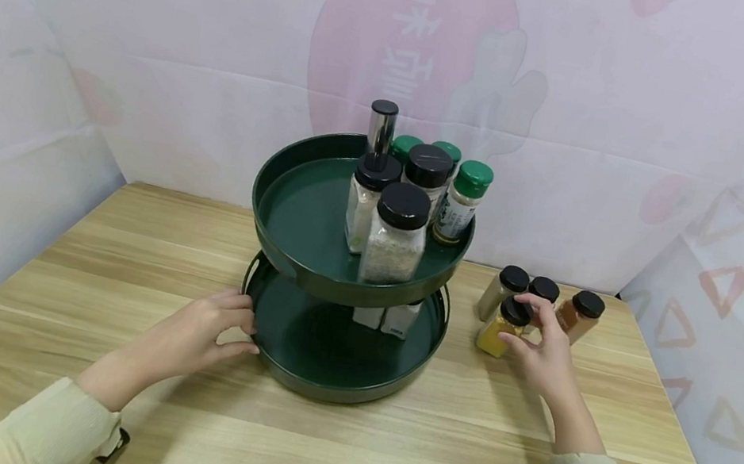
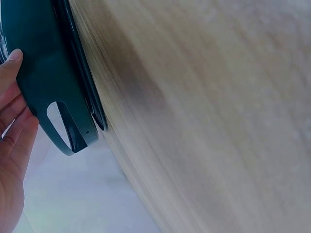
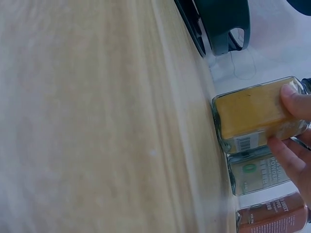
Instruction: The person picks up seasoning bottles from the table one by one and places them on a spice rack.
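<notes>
My right hand (image 1: 544, 354) pinches a square glass jar of yellow powder (image 1: 495, 337) with a black lid, thumb on one side and fingers on the other. The jar's base is at or very near the tabletop. Close around it stand a grey-brown spice jar (image 1: 493, 298), another black-lidded jar (image 1: 542, 289) partly hidden by the hand, and a reddish-brown spice jar (image 1: 578, 317). On the left, my left hand (image 1: 213, 329) holds the lower rim of a dark green two-tier rack (image 1: 320, 386). In the left wrist view its thumb and fingers touch the green wall (image 2: 48, 63) beside the cut-out handle.
Several bottles crowd the upper tier's right side: black-lidded jars (image 1: 393, 243), a tall black-capped bottle (image 1: 382, 129) and green-capped shakers (image 1: 458, 205). Two pale containers (image 1: 399, 319) sit on the lower tier. The wooden table (image 1: 338, 459) backs onto a printed white cloth (image 1: 229, 26).
</notes>
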